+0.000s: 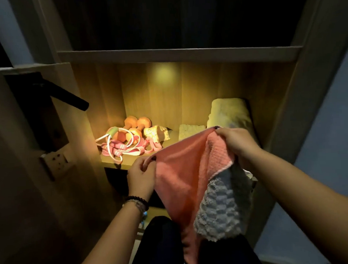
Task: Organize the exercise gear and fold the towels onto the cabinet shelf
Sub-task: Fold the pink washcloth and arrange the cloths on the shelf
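Hands (237,141) on pink towel (179,183) before lit shelf (130,158)

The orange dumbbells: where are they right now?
In the head view, the orange dumbbells lie at the back left of the lit shelf, behind the tangled pink bands.

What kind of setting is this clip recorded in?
Probably a home, at a lit wooden cabinet shelf beside a door handle and wall socket; it holds dumbbells and a folded towel.
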Action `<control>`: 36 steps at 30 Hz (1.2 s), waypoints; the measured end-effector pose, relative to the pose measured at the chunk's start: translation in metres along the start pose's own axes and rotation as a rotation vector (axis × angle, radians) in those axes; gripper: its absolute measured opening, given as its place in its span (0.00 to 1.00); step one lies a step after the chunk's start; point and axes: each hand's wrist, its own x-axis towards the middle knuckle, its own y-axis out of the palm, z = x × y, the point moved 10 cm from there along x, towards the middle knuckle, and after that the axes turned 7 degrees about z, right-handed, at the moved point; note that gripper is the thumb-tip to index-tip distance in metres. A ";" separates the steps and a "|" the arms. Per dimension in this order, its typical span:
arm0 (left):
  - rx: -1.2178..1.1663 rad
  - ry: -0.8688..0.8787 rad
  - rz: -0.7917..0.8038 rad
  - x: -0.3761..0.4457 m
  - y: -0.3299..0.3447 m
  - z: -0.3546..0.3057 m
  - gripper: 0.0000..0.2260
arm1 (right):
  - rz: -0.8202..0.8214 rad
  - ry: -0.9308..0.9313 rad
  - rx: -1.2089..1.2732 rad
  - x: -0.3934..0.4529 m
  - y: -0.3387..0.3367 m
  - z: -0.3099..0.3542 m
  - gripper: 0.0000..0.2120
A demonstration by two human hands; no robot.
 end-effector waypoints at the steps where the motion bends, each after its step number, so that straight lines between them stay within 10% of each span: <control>1: -0.061 -0.046 -0.033 0.000 -0.001 0.002 0.11 | 0.027 0.056 0.046 -0.002 0.000 -0.006 0.11; 15: -0.419 -0.106 -0.163 0.071 -0.044 -0.023 0.07 | -0.082 -0.176 0.365 0.117 0.028 0.077 0.10; 22: -0.415 -0.070 -0.103 0.108 -0.045 -0.005 0.11 | -0.200 -0.194 0.082 0.192 0.086 0.049 0.10; 30: -0.272 -0.175 0.108 0.128 -0.026 0.021 0.16 | 0.212 0.176 -0.215 0.224 0.155 -0.083 0.31; 36: -0.449 -0.192 0.296 0.116 0.005 0.007 0.20 | 0.285 0.002 -0.056 0.142 0.158 -0.059 0.16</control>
